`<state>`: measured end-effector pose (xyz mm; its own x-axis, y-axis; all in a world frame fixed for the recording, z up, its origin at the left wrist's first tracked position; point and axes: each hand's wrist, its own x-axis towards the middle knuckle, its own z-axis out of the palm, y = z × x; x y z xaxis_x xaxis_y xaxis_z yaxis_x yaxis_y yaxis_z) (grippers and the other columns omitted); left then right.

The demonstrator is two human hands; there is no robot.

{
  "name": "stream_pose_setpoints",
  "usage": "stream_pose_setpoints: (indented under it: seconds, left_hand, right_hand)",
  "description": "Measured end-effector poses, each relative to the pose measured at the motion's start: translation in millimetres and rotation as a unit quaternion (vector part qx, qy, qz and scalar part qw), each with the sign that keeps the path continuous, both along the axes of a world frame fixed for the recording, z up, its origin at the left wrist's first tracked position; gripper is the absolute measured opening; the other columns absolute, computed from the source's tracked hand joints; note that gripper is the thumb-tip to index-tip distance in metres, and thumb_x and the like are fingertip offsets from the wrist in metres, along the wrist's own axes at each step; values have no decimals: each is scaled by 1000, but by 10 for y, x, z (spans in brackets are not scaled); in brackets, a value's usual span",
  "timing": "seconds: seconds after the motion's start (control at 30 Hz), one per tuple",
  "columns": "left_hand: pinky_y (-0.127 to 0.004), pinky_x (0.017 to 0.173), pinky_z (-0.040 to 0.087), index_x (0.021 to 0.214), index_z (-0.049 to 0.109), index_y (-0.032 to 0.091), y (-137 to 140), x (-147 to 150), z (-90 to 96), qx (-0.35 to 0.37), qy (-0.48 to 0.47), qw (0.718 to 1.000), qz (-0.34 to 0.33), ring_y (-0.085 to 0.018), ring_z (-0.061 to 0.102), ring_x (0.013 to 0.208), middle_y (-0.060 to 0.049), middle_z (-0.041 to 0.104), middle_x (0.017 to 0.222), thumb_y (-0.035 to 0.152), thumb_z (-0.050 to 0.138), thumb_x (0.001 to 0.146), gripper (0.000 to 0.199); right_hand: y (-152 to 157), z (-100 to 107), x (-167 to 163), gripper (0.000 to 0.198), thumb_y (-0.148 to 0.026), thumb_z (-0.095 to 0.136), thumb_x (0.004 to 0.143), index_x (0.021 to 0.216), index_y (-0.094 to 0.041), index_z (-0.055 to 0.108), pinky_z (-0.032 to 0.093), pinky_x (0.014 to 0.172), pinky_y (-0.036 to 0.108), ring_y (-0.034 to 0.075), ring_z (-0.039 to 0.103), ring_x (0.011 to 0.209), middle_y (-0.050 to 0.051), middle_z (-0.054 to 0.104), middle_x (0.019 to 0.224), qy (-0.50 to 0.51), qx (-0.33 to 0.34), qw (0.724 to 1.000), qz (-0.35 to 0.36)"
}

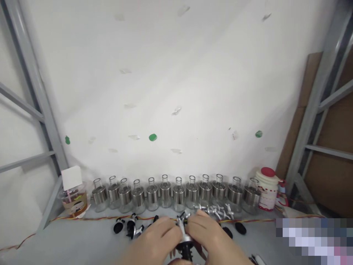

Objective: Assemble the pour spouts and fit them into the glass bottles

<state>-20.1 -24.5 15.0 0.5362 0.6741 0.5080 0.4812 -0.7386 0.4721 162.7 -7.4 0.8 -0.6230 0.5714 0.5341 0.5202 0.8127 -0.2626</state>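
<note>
Low in the middle, a pour spout (185, 243) with a silver top and a black ribbed stopper points its stopper toward me. My left hand (160, 237) is closed on it from the left. From the right, my right hand (207, 232) has its fingers closed around the silver upper part; some fingertips are hidden. Beyond the right hand lies a heap of small silver levers (217, 211). Left of my hands are several black and silver spout pieces (133, 229) and a black round cap (118, 226). Another black cap (241, 228) lies to the right.
A row of glass bottles with metal bands (166, 188) lines the wall. A drink cup (74, 200) stands left, a cream jar with a red lid (267, 189) right. A twisted wire (96, 219) crosses the grey table (68, 241). Metal posts (309, 99) flank both sides.
</note>
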Motion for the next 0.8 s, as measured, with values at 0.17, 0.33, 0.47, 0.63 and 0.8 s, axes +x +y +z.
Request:
stream_pose_setpoints:
  seconds: [0.17, 0.33, 0.47, 0.63, 0.8]
  left_hand:
    - [-24, 62, 40, 71, 61, 22, 36, -30, -35, -70, -20, 996, -53, -16, 52, 64, -2, 58, 67, 43, 50, 78, 26]
    - [-23, 54, 35, 65, 58, 22, 104, 3, -1, -173, -36, 982, -67, -15, 51, 59, 1, 56, 60, 43, 51, 78, 25]
    - [-21, 52, 29, 68, 50, 20, 106, 49, 67, -219, -53, 972, -69, -14, 49, 59, 2, 53, 60, 51, 54, 74, 32]
    - [-22, 57, 30, 70, 48, 20, 20, 86, 109, -223, -34, 974, -3, -13, 45, 62, 2, 49, 64, 56, 40, 80, 37]
    - [-21, 60, 30, 67, 47, 20, 17, 96, 104, -244, -7, 968, 59, -13, 43, 64, 3, 47, 65, 54, 44, 79, 35]
  right_hand:
    - [56, -47, -75, 24, -25, 55, 73, 51, -21, 48, 38, 55, 23, 12, 48, 53, -3, 53, 52, 10, -70, 997, 22]
    - [225, -94, -198, 43, -29, 67, 64, 32, -21, 39, 31, 44, 22, 10, 39, 42, -6, 32, 30, 0, -160, 987, 11]
    - [154, 30, -73, 35, -36, 66, 63, 37, -20, 49, 34, 48, 21, 11, 45, 48, -5, 40, 35, 29, -282, 959, 4]
    - [-116, 213, 2, 25, -38, 66, 64, 77, -17, 63, 38, 54, 20, 12, 52, 64, -1, 59, 70, 106, -356, 929, -4]
    - [-186, 199, -104, 17, -29, 64, 67, 81, -19, 64, 40, 63, 19, 13, 52, 73, -1, 60, 77, 174, -422, 890, -22]
